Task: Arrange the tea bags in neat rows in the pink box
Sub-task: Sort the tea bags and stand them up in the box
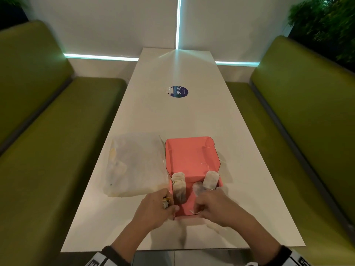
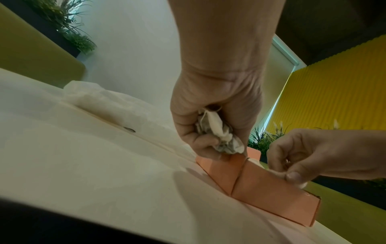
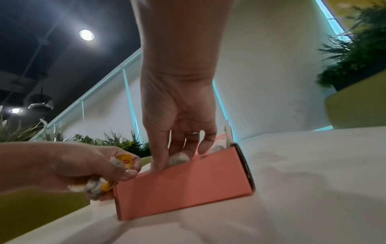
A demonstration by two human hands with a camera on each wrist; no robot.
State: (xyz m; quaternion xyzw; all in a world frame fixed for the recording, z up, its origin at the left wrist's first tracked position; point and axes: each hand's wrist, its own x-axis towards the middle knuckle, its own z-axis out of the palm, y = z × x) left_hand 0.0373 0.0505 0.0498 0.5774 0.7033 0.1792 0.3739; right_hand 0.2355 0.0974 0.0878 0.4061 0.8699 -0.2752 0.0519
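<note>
**Ana:** Where is the pink box (image 1: 189, 160)?

**Ben:** It sits on the white table (image 1: 172, 116), near the edge closest to the person. Its lid is flipped back and lies open.

**Ana:** What is the left hand (image 1: 153, 210) doing?

**Ben:** Its fingers are curled tight round a little bunch of tea bags (image 2: 217, 132). You can see yellow tags (image 3: 125, 161) poking out of the fist. The hand is right against the left wall of the box.

**Ana:** And the right hand (image 1: 217, 206)?

**Ben:** That one reaches down into the box. The fingers (image 3: 177, 145) point down and are only a bit apart. The fingertips touch a tea bag (image 1: 197, 187) inside. From the left wrist view the thumb and a finger look pinched on something soft and white at the box rim.

**Ana:** Are there bags in the box already?

**Ben:** Yes. A row stands up along the left side (image 1: 178, 186), and one stands at the right side (image 1: 211, 180).

**Ana:** What is beside the box?

**Ben:** A crinkly white plastic bag (image 1: 134, 164), touching its left side.
</note>
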